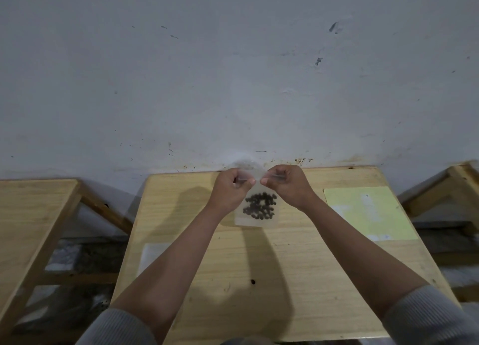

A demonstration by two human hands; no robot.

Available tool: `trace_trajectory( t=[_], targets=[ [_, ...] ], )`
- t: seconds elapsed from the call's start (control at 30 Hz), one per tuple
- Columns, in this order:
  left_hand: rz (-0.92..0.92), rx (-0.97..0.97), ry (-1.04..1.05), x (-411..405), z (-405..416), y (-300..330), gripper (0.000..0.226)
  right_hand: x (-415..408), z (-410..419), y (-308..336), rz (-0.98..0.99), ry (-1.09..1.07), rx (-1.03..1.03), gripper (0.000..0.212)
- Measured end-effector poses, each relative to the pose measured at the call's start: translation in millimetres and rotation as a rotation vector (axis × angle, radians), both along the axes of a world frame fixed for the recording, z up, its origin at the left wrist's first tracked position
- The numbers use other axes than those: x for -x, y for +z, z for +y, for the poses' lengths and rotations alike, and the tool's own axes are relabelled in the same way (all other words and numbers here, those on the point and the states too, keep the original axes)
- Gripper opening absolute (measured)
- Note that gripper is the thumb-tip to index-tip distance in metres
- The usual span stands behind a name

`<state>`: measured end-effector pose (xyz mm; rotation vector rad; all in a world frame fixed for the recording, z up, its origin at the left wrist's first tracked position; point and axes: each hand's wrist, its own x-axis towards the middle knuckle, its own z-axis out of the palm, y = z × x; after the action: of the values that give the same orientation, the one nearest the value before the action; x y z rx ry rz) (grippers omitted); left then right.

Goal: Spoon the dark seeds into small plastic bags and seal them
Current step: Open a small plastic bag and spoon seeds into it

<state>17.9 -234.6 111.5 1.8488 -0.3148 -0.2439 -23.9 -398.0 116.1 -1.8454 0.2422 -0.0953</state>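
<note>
**Bag held upright between both hands, mouth at the pinch line**

At the left edge of the desk (pixel 285 280) a pale, flat sheet or bag (pixel 153 256) lies partly under the left forearm; what it is cannot be told. A single dark seed (pixel 253 282) sits loose on the wood nearer the front edge, between the two forearms.

The left hand (pixel 229 189) has its fingers curled, thumb and forefinger pinching the top strip of the small plastic bag (pixel 256 221) at its left side. The bag hangs from that strip above the desk's back half, near the far edge by the wall (pixel 233 72), its long axis running down toward the person, the mouth uppermost. The dark seeds (pixel 260 206) are gathered in the lower part, well below the fingers. The right hand (pixel 286 186) mirrors the left: fingers curled, thumb and forefinger pinching the same strip at its right side. The two thumb tips are just beside each other at the middle of the strip, so both hands are equally near the seal.

I judge the step to be closing the mouth; the coming move would run sideways along the strip, which lies left to right.

Toward the right edge lies a yellow-green paper sheet (pixel 368 212), well apart from the bag. There is bare wood below the bag for setting it down.
</note>
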Motion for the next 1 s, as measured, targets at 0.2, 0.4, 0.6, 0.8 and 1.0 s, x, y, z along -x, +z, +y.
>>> trace_trajectory(
  t=[0.2,0.4,0.6,0.8,1.0],
  targets=[
    [-0.005,-0.027,0.026,9,-18,-3,0.004,15,-21,-5,0.020,-0.045,-0.133,0.011],
    [0.139,0.044,0.067,20,-25,-5,0.003,26,-41,-5,-0.006,-0.075,-0.267,0.016],
    [0.223,-0.034,0.002,45,-25,-27,0.003,42,-61,-11,0.044,-0.176,-0.345,0.016],
    [0.272,-0.066,0.022,73,-43,-42,0.021,67,-77,-30,0.084,-0.253,-0.322,0.019],
    [0.338,-0.189,0.011,110,-59,-70,0.016,89,-90,-58,0.171,-0.291,-0.197,0.029]
  ],
)
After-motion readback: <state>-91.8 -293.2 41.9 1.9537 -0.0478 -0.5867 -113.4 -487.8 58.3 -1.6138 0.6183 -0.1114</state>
